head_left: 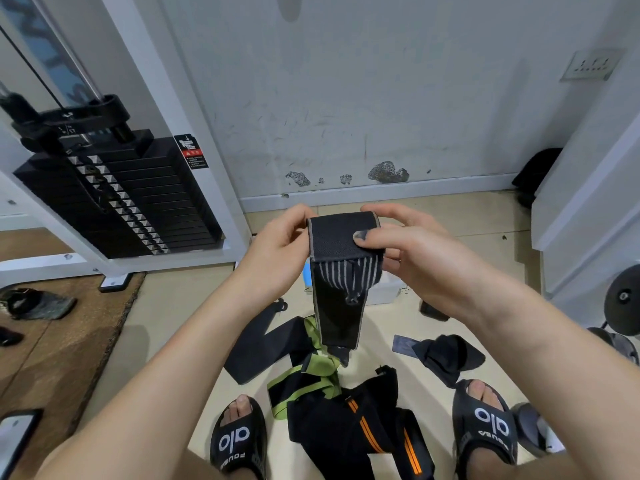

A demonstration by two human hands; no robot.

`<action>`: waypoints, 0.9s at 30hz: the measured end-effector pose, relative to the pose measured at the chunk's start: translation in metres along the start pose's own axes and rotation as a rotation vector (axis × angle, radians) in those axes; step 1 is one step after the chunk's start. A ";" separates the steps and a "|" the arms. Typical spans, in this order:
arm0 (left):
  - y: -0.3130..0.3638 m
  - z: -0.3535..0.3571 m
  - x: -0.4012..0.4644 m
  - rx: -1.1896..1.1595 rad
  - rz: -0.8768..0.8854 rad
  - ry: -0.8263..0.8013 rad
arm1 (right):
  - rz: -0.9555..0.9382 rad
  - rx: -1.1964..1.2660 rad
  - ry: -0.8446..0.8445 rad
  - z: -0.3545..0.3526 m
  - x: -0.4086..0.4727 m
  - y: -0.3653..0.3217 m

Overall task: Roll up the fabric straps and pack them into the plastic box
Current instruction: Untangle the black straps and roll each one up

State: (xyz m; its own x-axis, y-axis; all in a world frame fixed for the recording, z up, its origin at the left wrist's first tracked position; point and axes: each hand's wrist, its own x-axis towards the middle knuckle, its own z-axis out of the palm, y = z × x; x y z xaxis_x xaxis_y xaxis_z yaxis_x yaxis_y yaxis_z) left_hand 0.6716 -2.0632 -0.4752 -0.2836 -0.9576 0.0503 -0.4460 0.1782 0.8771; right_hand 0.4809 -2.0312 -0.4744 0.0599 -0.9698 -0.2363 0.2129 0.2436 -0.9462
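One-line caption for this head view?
Both hands, left hand and right hand, hold a black grey-striped fabric strap above loose straps on the floor.

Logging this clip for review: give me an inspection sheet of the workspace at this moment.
Surface: beige tiled floor; brown mat to the left.
Job's things: black strap held up, its tail hanging; plastic box mostly hidden behind it.
Clutter: green strap, orange-striped strap and black pieces loose on the floor.
Grippers: left hand and right hand both grip the strap's top.
Cables: weight-machine cable.
Surroundings: weight stack, scuffed wall, wall socket.
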 end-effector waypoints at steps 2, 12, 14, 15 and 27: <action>0.003 0.000 -0.001 -0.080 -0.029 -0.006 | -0.029 -0.009 -0.015 0.002 -0.001 0.001; 0.005 0.003 0.001 -0.280 -0.058 0.006 | -0.144 -0.183 0.138 0.004 0.003 0.005; 0.005 0.004 0.001 -0.301 -0.054 -0.009 | -0.158 -0.191 0.146 0.004 0.003 0.006; 0.005 0.003 0.001 -0.315 -0.050 -0.019 | -0.162 -0.192 0.150 0.003 0.004 0.006; -0.002 0.003 0.007 -0.443 0.028 -0.059 | -0.089 -0.276 0.111 0.000 0.005 0.005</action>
State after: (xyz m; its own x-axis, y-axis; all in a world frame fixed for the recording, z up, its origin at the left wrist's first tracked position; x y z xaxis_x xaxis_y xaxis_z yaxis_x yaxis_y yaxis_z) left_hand 0.6682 -2.0698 -0.4778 -0.3445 -0.9368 0.0607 -0.0346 0.0772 0.9964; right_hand 0.4824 -2.0344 -0.4805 -0.0570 -0.9858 -0.1578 -0.0612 0.1612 -0.9850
